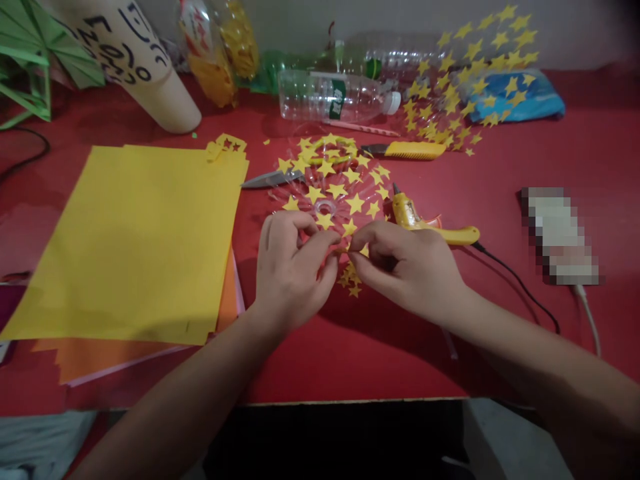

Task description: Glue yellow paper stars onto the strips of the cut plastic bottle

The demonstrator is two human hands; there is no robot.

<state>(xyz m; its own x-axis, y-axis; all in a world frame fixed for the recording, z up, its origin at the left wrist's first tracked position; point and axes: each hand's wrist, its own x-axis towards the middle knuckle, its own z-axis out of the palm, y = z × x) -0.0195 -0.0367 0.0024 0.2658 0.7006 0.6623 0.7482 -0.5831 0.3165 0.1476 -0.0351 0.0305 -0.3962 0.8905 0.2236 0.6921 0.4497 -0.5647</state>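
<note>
My left hand (293, 267) and my right hand (403, 267) meet at the middle of the red table (500, 333), fingertips pinched together over small yellow paper stars (351, 280). Each hand is closed in a pinch; the piece between the fingertips looks like a yellow star but is mostly hidden. Just beyond the fingers lies a clear plastic piece cut into spread strips (330, 193), with several yellow stars stuck on it. A yellow glue gun (425, 223) lies right behind my right hand.
A stack of yellow and orange paper sheets (140, 240) lies at the left. Scissors (280, 177), a yellow utility knife (407, 150), clear plastic bottles (335, 97), another star-covered plastic piece (470, 73) and a paper roll (135, 60) stand at the back. A blurred-out object (560, 233) with cable sits right.
</note>
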